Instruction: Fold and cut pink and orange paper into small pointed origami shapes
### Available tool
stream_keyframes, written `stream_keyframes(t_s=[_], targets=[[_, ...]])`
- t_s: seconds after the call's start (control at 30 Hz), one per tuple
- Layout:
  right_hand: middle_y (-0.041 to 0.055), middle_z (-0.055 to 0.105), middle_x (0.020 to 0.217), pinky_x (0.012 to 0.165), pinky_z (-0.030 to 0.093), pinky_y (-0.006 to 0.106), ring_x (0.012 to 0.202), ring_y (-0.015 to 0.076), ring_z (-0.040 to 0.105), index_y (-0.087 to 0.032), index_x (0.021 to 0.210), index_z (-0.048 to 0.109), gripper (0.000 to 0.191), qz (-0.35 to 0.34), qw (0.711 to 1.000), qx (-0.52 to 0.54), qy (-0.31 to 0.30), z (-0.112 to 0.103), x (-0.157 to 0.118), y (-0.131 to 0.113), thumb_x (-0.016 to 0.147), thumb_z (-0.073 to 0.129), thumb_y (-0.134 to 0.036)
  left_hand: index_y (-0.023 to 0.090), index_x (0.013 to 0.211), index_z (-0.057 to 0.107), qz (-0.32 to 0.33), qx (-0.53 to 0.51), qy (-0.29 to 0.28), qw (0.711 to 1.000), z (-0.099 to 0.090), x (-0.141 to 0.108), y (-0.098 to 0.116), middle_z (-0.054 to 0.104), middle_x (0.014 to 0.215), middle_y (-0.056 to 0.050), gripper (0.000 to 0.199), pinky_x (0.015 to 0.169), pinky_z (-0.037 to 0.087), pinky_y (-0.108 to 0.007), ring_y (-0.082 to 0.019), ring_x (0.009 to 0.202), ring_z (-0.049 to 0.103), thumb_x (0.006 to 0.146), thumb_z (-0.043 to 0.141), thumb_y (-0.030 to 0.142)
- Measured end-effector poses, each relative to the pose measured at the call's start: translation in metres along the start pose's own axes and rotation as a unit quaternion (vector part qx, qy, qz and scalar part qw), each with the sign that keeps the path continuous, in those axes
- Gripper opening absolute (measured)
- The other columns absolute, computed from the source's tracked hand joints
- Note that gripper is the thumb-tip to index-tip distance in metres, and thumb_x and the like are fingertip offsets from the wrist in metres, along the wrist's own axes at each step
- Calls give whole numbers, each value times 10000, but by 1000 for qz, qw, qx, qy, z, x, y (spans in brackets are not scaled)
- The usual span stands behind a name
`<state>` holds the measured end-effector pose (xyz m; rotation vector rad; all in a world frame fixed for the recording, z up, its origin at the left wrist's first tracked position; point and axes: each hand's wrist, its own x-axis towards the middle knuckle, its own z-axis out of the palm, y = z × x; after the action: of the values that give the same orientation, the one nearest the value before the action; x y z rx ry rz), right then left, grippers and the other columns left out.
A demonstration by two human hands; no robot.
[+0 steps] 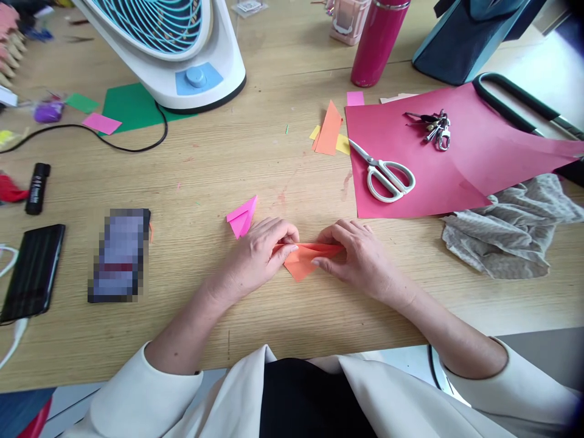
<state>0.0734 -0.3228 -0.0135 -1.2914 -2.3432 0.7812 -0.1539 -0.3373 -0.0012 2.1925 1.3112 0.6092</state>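
An orange piece of folded paper (298, 265) is between my two hands, low over the wooden table, with one pointed corner toward me. My left hand (264, 244) pinches its left end between thumb and fingers. At the opposite end, my right hand (353, 252) grips it the same way, thumb on the near side. A crease runs along the paper's far edge between my hands. Just beyond my left hand lies a pink folded paper piece (243, 216) with a pointed tip. The fingertips behind the orange paper are partly hidden.
White-handled scissors (390, 180) and keys (438, 129) rest on a large dark-pink sheet (410, 201). Orange paper pieces (329, 129) lie beside it. A fan (205, 79) and a magenta bottle (380, 42) stand at the back. Two phones (121, 255) lie left, a grey cloth (511, 228) right.
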Motion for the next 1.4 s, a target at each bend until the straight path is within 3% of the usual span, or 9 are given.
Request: stream_keyframes(t_s=[0.23,0.3,0.43,0.57,0.63,0.8,0.97,1.1,1.4], targets=[[-8,624,710,603,383,254,640,126,524,-172,790,646,203,50,976,204,-48,-11,-1,-5,888,643,-350,204,919,583,23,-57,35,997,-2,-8,6,649,864,-4,91,742,464,-273,-142,821,608,949,517,148],[-26,588,657,558,351,242,590,107,474,-168,768,641,220,61,973,214,-59,-14,2,-8,876,650,-359,206,905,590,38,-29,48,998,-4,-9,7,661,848,-2,48,759,456,-287,-147,803,604,945,564,212],[-45,539,611,523,307,237,554,89,415,-168,759,645,207,48,978,190,-64,-17,11,-18,866,661,-344,204,840,580,42,29,73,996,-10,-11,11,650,774,12,155,742,434,-298,-151,745,583,909,644,327],[-39,541,613,511,311,231,560,89,423,-164,764,651,232,54,967,240,-62,-12,21,-24,842,703,-375,199,802,571,8,-17,94,995,-14,-14,10,629,738,43,127,685,427,-250,-114,695,577,867,680,212],[-25,578,665,534,353,232,590,98,462,-165,801,653,253,65,942,324,-51,-5,24,-23,801,754,-397,199,807,577,-20,-53,99,993,-15,-16,8,630,738,57,114,665,433,-221,-94,678,577,865,664,156],[-4,653,779,662,494,272,693,129,592,-191,912,668,359,127,835,534,-21,8,27,-16,692,853,-405,201,832,607,-68,-105,93,988,-17,-16,6,643,738,64,87,680,466,-188,-80,684,596,878,644,138],[-11,676,741,651,530,261,615,100,589,-180,868,708,342,165,798,579,-27,10,27,-11,657,886,-382,205,872,628,-67,-102,94,988,-17,-15,7,676,790,45,47,709,496,-196,-94,719,631,893,632,163],[-11,685,690,611,525,242,556,85,575,-171,842,730,298,163,793,587,-37,9,26,-9,689,870,-384,211,913,632,-62,-90,93,990,-17,-16,7,695,844,34,41,723,501,-200,-104,756,651,907,616,173],[-16,669,618,587,507,220,551,86,589,-169,788,728,238,134,811,569,-20,8,25,-9,764,823,-386,218,983,621,-29,-44,96,994,-15,-16,0,695,891,35,97,758,476,-210,-101,796,651,916,607,150]])
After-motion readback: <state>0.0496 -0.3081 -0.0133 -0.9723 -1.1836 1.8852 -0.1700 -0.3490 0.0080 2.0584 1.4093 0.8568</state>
